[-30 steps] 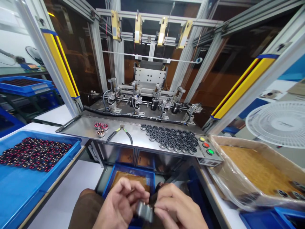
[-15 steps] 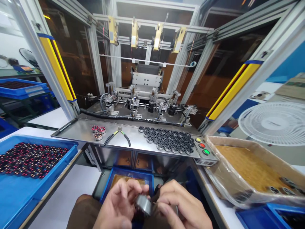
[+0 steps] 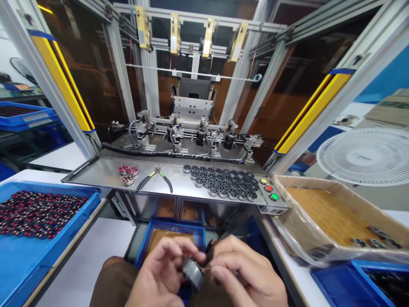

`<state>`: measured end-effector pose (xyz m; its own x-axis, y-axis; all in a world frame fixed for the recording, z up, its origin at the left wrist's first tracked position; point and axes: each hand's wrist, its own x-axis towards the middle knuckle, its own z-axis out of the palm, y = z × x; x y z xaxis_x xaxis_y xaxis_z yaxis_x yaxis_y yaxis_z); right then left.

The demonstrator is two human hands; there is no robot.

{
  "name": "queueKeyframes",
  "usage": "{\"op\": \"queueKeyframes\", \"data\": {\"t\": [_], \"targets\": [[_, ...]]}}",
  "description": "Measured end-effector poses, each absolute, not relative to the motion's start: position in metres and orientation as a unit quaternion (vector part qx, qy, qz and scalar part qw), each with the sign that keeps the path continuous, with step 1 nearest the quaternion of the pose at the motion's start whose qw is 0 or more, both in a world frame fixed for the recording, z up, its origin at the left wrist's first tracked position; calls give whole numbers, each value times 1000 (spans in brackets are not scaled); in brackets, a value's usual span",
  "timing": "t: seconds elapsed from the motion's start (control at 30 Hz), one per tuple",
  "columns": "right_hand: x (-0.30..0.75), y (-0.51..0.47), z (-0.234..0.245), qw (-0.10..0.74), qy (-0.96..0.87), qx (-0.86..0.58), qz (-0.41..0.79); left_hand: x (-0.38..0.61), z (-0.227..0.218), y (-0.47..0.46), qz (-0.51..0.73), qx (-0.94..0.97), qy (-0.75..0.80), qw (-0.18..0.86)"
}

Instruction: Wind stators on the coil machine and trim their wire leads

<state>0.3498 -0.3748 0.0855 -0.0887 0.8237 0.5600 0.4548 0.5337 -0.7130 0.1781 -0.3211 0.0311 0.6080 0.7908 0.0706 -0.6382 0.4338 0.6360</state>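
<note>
Low in the head view, above my lap, my left hand (image 3: 161, 270) is closed around the edge of a grey, ring-shaped motor stator (image 3: 193, 273), which is tilted on its side. Thin copper wire (image 3: 206, 269) comes off the stator's right side. The thumb and forefinger of my right hand (image 3: 246, 273) are pinched together on that wire, close beside the stator. My fingers partly cover the stator's inner face. On the metal ledge beyond my hands lie wire cutters (image 3: 168, 183) with green and black handles, their arms spread. Three stators with red and copper parts (image 3: 128, 178) sit left of the cutters.
Many black stators (image 3: 225, 181) cover the ledge's right half, next to a button box (image 3: 271, 204). Behind stands a winding machine (image 3: 191, 111). A blue tray (image 3: 19, 264) of wound stators is at left. At right are a cardboard box (image 3: 306, 234) and a white fan (image 3: 364, 157).
The stator has turned slightly in my left hand, and my right fingers stay pinched on the wire. The camera view has shifted a little, moving the surroundings left and up.
</note>
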Motion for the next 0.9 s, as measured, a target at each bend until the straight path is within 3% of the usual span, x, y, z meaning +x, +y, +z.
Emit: {"op": "queueKeyframes", "data": {"t": [0.07,0.2,0.27,0.6,0.9], "targets": [[349,-373,84,514,-717,-428,197,181,29,-319,423,303,118,846],[351,-371,83,510,-737,-393,207,182,19,-315,225,305,121,917],[353,-372,83,503,-741,-395,205,181,16,-316,194,323,128,917],[348,-370,77,535,-689,-452,186,183,25,-327,444,350,156,810],[341,-370,69,582,-623,-478,214,180,18,-316,435,424,187,772]]}}
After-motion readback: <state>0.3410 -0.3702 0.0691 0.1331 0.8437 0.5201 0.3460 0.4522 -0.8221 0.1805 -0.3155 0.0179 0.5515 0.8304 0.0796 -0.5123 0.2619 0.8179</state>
